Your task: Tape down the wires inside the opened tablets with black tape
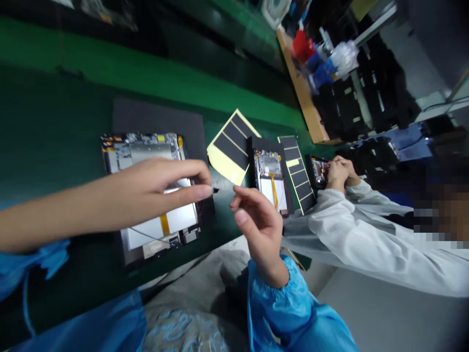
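No readable text, brand or number.
Looping blue marks on the grey cloth resemble script but cannot be read; the yellow patch on the larger open device and the yellow tab on the narrow black-strip sheet show no legible print.

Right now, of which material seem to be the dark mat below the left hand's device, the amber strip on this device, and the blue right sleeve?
Dark mat: matte, even, perhaps foam or rubber.
Amber strip: flat, yellow-orange, probably plastic film tape.
Blue right sleeve: shiny, finely wrinkled, gathered at the cuff; likely thin synthetic fabric, possibly coated.
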A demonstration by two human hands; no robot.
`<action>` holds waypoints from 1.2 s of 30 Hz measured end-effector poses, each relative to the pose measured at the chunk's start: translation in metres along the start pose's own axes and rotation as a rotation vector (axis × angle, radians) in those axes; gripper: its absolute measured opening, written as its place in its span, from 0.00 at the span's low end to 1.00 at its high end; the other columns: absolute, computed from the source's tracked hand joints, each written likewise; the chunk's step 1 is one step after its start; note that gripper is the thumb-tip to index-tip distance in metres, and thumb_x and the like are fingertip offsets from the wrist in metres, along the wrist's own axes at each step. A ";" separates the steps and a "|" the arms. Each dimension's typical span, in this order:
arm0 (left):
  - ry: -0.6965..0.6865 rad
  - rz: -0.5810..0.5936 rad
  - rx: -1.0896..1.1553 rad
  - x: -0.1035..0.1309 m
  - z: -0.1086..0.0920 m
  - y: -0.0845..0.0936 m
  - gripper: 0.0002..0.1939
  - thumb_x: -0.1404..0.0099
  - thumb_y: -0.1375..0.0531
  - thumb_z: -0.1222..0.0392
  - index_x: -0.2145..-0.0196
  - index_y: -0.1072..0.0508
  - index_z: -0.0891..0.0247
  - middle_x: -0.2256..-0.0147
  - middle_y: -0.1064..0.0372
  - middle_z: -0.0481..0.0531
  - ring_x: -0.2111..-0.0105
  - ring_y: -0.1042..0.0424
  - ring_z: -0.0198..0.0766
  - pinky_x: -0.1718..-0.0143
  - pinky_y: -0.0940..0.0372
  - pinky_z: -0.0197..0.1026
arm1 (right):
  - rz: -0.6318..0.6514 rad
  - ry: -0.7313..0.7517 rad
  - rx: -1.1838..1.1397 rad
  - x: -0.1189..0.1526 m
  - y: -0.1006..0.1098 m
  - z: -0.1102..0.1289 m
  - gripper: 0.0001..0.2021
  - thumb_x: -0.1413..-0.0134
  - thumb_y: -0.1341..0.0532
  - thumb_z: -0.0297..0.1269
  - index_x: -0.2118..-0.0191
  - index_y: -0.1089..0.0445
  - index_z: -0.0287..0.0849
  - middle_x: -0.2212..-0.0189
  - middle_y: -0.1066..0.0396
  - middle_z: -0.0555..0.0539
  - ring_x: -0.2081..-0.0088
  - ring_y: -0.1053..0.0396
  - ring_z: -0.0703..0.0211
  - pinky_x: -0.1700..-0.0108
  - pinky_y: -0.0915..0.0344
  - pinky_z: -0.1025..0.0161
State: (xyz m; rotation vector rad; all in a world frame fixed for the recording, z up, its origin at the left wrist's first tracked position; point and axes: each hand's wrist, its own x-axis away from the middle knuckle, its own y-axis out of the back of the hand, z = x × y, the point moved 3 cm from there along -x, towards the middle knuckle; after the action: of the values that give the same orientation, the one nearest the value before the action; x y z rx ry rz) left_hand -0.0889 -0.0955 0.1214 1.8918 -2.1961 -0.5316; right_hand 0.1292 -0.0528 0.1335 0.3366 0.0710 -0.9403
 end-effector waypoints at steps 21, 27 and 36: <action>-0.332 -0.020 -0.479 0.031 0.021 -0.014 0.17 0.22 0.48 0.60 0.41 0.28 0.56 0.40 0.30 0.56 0.39 0.33 0.48 0.37 0.36 0.53 | -0.132 -0.142 0.000 -0.008 0.015 -0.027 0.07 0.39 0.36 0.39 0.64 0.23 0.42 0.71 0.23 0.48 0.69 0.25 0.59 0.65 0.29 0.64; -0.339 0.288 -0.510 -0.022 0.034 0.001 0.17 0.22 0.50 0.60 0.61 0.22 0.62 0.60 0.27 0.56 0.58 0.30 0.42 0.55 0.35 0.42 | -0.060 0.043 0.182 0.016 -0.021 -0.039 0.11 0.34 0.40 0.34 0.50 0.24 0.42 0.53 0.20 0.42 0.50 0.23 0.53 0.46 0.27 0.56; -0.245 0.431 -0.391 -0.052 0.040 0.024 0.12 0.25 0.45 0.60 0.65 0.24 0.61 0.60 0.31 0.53 0.57 0.33 0.41 0.54 0.38 0.39 | 0.133 0.364 0.438 0.045 -0.045 -0.045 0.26 0.38 0.40 0.32 0.35 0.37 0.38 0.39 0.28 0.34 0.36 0.31 0.47 0.34 0.35 0.46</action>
State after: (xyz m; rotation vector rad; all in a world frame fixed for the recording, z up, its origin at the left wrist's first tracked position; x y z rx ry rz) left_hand -0.1170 -0.0358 0.0986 1.1680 -2.3313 -1.0537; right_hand 0.1240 -0.0984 0.0706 0.9064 0.1741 -0.7488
